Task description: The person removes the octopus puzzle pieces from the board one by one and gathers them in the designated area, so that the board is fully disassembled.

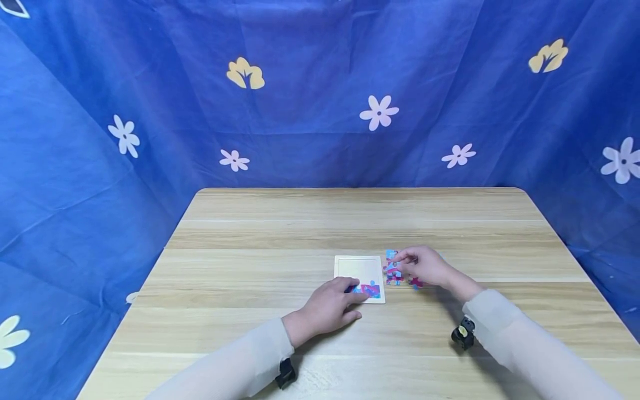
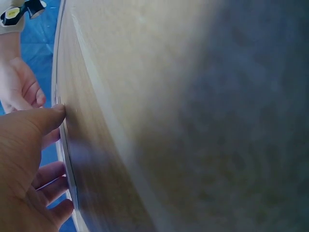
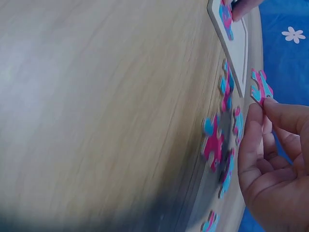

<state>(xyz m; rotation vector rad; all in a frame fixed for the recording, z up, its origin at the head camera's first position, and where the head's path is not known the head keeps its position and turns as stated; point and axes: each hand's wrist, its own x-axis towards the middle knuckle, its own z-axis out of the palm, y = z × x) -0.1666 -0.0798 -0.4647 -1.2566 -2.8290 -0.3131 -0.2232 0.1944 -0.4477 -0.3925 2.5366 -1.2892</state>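
Note:
A square, pale puzzle tray [image 1: 367, 266] lies on the table, with pink and blue jigsaw pieces [image 1: 372, 290] fitted along its near edge. My left hand [image 1: 327, 306] rests on the tray's near left part, fingers stretched over those pieces and partly hiding them. Just right of the tray, my right hand [image 1: 425, 265] pinches a pink and blue jigsaw piece [image 3: 261, 88] between thumb and forefinger, held above the table. Beneath and beside this hand lie several loose pieces, among them a mostly pink one [image 3: 213, 144] in the right wrist view.
The wooden table [image 1: 260, 244] has light planks and rounded far corners. Behind it hangs a blue cloth [image 1: 310, 100] with white and yellow flowers. Each wrist wears a small black camera, such as the right one [image 1: 463, 333].

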